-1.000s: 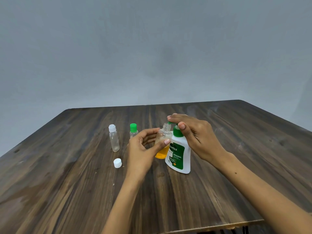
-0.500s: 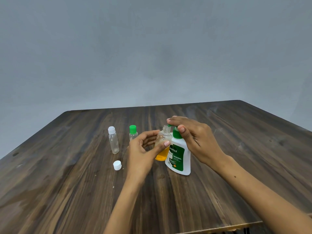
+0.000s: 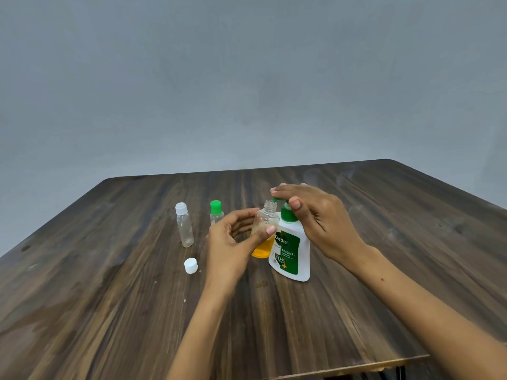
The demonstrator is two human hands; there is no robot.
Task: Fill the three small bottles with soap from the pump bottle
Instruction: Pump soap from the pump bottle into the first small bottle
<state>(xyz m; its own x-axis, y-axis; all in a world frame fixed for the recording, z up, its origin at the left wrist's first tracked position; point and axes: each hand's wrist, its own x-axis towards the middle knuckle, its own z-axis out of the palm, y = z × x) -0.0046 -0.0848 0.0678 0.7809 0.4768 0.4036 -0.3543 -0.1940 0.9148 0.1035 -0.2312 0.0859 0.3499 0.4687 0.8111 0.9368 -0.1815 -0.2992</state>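
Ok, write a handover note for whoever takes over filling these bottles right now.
Left hand holds the open bottle under the spout; it holds orange soap in its lower part.
Right hand rests on the pump bottle head.
White-capped bottle and green-capped bottle stand capped at left; the white one looks empty.
Loose cap lies on the table.
Left: finish this fill, cap it, then do the other two.

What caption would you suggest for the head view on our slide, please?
Left hand holds an uncapped small bottle at the pump bottle while right hand presses.
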